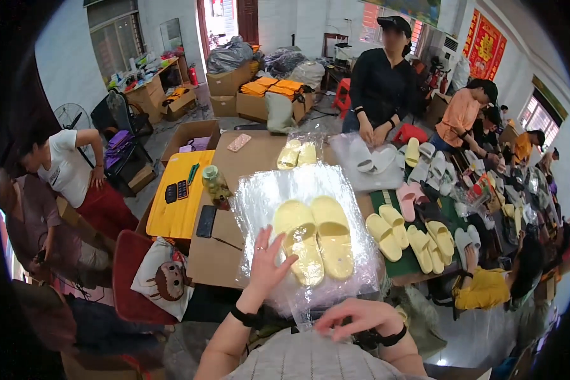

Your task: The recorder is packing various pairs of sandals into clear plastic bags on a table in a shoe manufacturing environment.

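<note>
Centre frame: yellow slippers (315,239) paired inside clear bag (259,196) on table (218,259), left hand (267,261) spread flat on film, right hand (354,315) curled at bag mouth (pinch unclear); best kept taut, soles aligned.

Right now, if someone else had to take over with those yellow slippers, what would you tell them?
Left hand: open, fingers spread, pressing on the clear plastic bag beside the slippers.
Right hand: curled at the near end of the bag, by its edge; whether it grips the plastic is unclear.
Pair of yellow slippers: side by side in the bag on the cardboard-covered table.
Done: slippers look bagged.
Left: near end of the bag appears unclosed. More loose slippers lie to the right.
</note>
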Action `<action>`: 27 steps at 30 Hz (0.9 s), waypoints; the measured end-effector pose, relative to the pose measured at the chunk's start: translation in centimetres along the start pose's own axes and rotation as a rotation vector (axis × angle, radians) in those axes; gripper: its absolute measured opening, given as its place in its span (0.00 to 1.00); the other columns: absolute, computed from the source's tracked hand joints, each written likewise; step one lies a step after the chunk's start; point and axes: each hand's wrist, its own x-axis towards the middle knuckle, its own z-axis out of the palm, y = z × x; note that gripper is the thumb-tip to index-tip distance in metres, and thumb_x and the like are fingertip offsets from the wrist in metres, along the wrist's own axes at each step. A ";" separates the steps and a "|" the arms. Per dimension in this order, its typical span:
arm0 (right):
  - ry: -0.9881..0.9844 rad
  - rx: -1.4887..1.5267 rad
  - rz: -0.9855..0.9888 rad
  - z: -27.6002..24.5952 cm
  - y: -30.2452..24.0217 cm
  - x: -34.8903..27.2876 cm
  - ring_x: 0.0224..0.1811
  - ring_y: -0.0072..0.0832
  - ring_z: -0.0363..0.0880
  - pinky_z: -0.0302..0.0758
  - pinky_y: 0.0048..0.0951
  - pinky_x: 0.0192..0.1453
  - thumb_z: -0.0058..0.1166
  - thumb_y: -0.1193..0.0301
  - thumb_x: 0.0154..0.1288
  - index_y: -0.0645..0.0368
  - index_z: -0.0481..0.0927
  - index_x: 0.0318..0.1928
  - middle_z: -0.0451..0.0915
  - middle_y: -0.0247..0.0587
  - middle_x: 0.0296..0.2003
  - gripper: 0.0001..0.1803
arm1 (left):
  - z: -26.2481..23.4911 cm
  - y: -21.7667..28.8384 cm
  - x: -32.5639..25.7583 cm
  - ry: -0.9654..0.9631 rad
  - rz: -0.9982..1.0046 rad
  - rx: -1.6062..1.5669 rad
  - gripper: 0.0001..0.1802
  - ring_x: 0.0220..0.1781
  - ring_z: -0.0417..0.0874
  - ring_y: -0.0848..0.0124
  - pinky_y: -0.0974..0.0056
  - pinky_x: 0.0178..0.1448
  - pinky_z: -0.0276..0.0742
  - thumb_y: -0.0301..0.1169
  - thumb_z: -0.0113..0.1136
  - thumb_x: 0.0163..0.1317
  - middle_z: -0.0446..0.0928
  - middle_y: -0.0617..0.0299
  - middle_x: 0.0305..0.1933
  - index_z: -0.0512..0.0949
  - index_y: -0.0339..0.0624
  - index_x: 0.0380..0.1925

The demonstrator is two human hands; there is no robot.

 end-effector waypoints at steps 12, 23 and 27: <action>1.321 -0.907 0.086 -8.6 8.9 13.2 0.35 0.45 0.82 0.79 0.42 0.39 0.64 0.55 0.64 0.63 0.80 0.44 0.81 0.49 0.34 0.23 | 3.7 -2.1 -0.2 -0.164 -0.212 -0.148 0.47 0.80 0.48 0.37 0.45 0.79 0.50 0.43 0.66 0.63 0.41 0.29 0.79 0.54 0.36 0.75; 1.425 -0.792 0.122 -9.0 10.6 12.3 0.35 0.47 0.83 0.79 0.44 0.39 0.62 0.64 0.61 0.60 0.80 0.39 0.82 0.49 0.32 0.13 | 5.6 -3.7 -1.8 -0.065 -0.103 -0.024 0.48 0.80 0.47 0.37 0.41 0.79 0.46 0.42 0.62 0.63 0.40 0.30 0.80 0.49 0.30 0.75; 1.503 -0.581 0.189 -9.2 11.1 5.8 0.27 0.44 0.81 0.76 0.40 0.33 0.63 0.64 0.57 0.62 0.81 0.34 0.79 0.47 0.22 0.13 | 5.9 -4.7 -2.2 -0.114 -0.024 0.075 0.49 0.80 0.48 0.38 0.41 0.79 0.46 0.39 0.65 0.60 0.45 0.31 0.79 0.50 0.30 0.74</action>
